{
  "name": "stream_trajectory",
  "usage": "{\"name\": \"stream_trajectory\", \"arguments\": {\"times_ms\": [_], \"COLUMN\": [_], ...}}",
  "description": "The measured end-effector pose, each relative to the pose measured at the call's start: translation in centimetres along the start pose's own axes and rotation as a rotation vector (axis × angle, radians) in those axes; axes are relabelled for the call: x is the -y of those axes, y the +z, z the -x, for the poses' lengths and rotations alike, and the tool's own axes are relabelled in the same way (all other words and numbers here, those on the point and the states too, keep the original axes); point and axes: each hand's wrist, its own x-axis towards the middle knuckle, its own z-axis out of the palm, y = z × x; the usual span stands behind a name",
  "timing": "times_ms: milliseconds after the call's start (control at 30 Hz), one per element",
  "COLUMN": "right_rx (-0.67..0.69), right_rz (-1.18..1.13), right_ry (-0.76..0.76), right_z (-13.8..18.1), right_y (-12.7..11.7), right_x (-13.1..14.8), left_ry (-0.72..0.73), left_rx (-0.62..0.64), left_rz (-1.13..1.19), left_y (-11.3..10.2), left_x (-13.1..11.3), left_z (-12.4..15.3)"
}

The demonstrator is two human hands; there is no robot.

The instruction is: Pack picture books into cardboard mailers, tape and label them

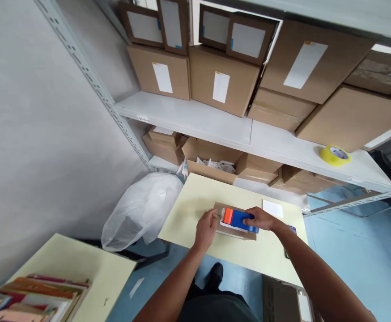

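Note:
A small cardboard box [252, 237] lies flat on the pale yellow table [189, 203]. On top of it is a blue and orange tape dispenser [237, 218], its orange end pointing left. My right hand [260, 218] is closed around the dispenser's right part, thumb on top. At the box's left end, my left hand [206, 226] has its fingers curled against the edge; the fingertips are partly hidden. A white paper label sits on the box, partly covered by the dispenser.
A white card [272, 208] and a partly hidden phone [292, 230] lie right of the box. Ahead, a metal shelf [189, 123] holds cardboard boxes and a yellow tape roll [335, 155]. A clear plastic bag [142, 208] bulges at the left; a second table [71, 255] bears folders.

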Motion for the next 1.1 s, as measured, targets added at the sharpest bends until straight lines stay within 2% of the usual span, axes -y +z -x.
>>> {"name": "stream_trajectory", "arguments": {"times_ms": [133, 200, 300, 467, 633, 767, 933, 1100], "right_rx": [0.007, 0.008, 0.013, 0.008, 0.002, -0.018, -0.055, -0.067], "right_rz": [0.042, 0.057, 0.103, 0.197, 0.26, 0.255, 0.275, 0.309], "right_ry": [-0.019, -0.007, 0.017, 0.022, 0.09, 0.112, 0.102, 0.111], "right_z": [0.4, 0.3, 0.1, -0.3, -0.1, -0.1, -0.6, -1.4], "right_y": [0.2, 0.4, 0.5, 0.4, 0.1, 0.2, 0.6, 1.1], "right_x": [0.4, 0.3, 0.3, 1.9, 3.3, 3.2, 2.2, 1.6], "left_ry": [-0.364, -0.446, -0.419, -0.265, -0.297, -0.255, -0.207, -0.253], "left_rx": [0.202, 0.271, 0.246, 0.113, 0.008, 0.025, 0.011, 0.015], "left_rz": [0.328, 0.437, 0.428, 0.159, 0.024, 0.031, 0.085, 0.05], "left_y": [0.9, 1.2, 1.1, -0.2, -2.2, -2.8, -2.6, -1.9], "left_x": [-1.8, -2.0, -1.7, -1.2, 0.2, 1.4, 1.7, 3.0], "left_z": [0.1, -0.2, -0.6, -1.6, -2.8, -3.2, -3.8, -4.6]}}
